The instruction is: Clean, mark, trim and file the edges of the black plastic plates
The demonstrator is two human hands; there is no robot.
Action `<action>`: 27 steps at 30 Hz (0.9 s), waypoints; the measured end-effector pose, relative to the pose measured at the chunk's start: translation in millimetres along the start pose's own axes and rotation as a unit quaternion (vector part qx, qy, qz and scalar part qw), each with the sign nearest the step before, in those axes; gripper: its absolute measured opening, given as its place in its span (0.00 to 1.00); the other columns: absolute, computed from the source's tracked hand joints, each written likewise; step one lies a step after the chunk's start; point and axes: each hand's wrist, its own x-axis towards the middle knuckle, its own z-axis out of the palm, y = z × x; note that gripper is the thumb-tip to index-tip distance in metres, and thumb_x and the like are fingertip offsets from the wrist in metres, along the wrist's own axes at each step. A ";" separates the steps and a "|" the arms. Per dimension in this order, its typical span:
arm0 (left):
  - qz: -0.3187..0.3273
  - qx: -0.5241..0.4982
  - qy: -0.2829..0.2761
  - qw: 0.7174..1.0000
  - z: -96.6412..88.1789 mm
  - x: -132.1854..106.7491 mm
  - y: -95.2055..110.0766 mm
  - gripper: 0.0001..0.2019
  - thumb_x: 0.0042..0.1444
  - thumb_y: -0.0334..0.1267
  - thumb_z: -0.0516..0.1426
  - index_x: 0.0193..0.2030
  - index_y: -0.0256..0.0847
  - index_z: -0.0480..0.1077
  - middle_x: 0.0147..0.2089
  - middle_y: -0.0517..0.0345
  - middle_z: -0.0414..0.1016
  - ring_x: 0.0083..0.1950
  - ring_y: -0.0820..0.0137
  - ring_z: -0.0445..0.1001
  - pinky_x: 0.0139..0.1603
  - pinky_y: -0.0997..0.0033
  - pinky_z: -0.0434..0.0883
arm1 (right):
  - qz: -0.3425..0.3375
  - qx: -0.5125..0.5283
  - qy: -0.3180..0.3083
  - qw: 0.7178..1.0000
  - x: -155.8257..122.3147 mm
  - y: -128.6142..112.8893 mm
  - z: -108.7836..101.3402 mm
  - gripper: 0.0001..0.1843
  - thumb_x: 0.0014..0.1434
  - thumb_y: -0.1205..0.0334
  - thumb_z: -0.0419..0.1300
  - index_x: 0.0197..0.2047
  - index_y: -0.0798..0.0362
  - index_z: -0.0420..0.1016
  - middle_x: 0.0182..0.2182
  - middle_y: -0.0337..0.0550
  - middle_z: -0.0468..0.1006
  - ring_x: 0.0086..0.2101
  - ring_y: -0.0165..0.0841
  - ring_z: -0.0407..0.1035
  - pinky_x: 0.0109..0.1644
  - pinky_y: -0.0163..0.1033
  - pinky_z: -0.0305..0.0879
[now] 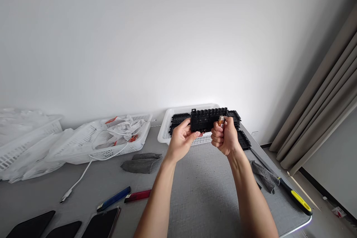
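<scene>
My left hand point(182, 137) grips the left end of a black plastic part point(205, 119) with a row of round sockets along its top edge. The part is held up in front of the white basket. In my right fist point(225, 135) is an amber lighter point(221, 121), upright, its metal top showing above my fingers. This fist is close in front of the right end of the black part; whether they touch I cannot tell. Behind both hands, more black plastic pieces point(178, 119) lie in and beside the white perforated basket point(164, 130).
To the left stands another white basket point(142, 141) with plastic bags and a white cable point(78, 182). Grey cloths point(142, 163), a blue slim object point(114, 199), a red one point(136, 196) and dark phones point(102, 223) lie nearby. A yellow-black handle point(299, 200) rests at the right table edge.
</scene>
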 end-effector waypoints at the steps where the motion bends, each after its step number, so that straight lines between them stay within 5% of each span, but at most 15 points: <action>1: 0.004 -0.002 0.001 1.000 -0.9 0.1 -0.2 0.24 0.53 0.41 0.66 0.54 0.35 0.68 0.44 0.47 0.81 0.41 0.63 0.80 0.48 0.62 0.77 | -0.006 0.000 0.002 1.000 0.1 -1.5 -2.1 0.24 0.63 0.49 0.39 0.17 0.49 0.46 0.15 0.27 0.40 0.16 0.22 0.30 0.14 0.28 0.33; 7: 0.009 -0.001 0.017 1.000 -2.8 2.0 -1.4 0.25 0.52 0.41 0.66 0.56 0.36 0.68 0.43 0.48 0.81 0.41 0.64 0.80 0.47 0.64 0.77 | -0.032 -0.024 -0.032 0.999 -2.7 -1.4 -3.6 0.27 0.60 0.39 0.43 0.19 0.49 0.49 0.17 0.28 0.42 0.18 0.23 0.34 0.17 0.30 0.35; 13: 0.013 0.023 0.011 1.000 2.7 2.8 1.8 0.19 0.53 0.38 0.64 0.51 0.37 0.69 0.36 0.55 0.79 0.38 0.68 0.77 0.40 0.72 0.73 | 0.025 -0.076 -0.131 0.988 -11.4 9.8 11.8 0.20 0.55 0.44 0.50 0.23 0.51 0.55 0.21 0.32 0.50 0.22 0.26 0.45 0.21 0.30 0.40; 18: 0.004 0.065 0.002 0.998 6.0 0.1 5.3 0.11 0.54 0.32 0.60 0.44 0.41 0.71 0.24 0.67 0.67 0.30 0.73 0.70 0.34 0.75 0.68 | 0.098 -0.063 -0.212 0.970 -7.2 18.9 15.4 0.17 0.51 0.46 0.49 0.23 0.50 0.54 0.21 0.32 0.50 0.21 0.25 0.40 0.21 0.30 0.34; 27: -0.007 0.092 -0.019 0.996 7.9 -2.0 5.7 0.12 0.49 0.33 0.62 0.41 0.42 0.70 0.27 0.65 0.69 0.29 0.72 0.69 0.32 0.73 0.67 | 0.129 -0.060 -0.216 0.966 -1.9 19.6 11.0 0.14 0.46 0.49 0.49 0.23 0.50 0.51 0.19 0.31 0.48 0.20 0.24 0.37 0.20 0.29 0.33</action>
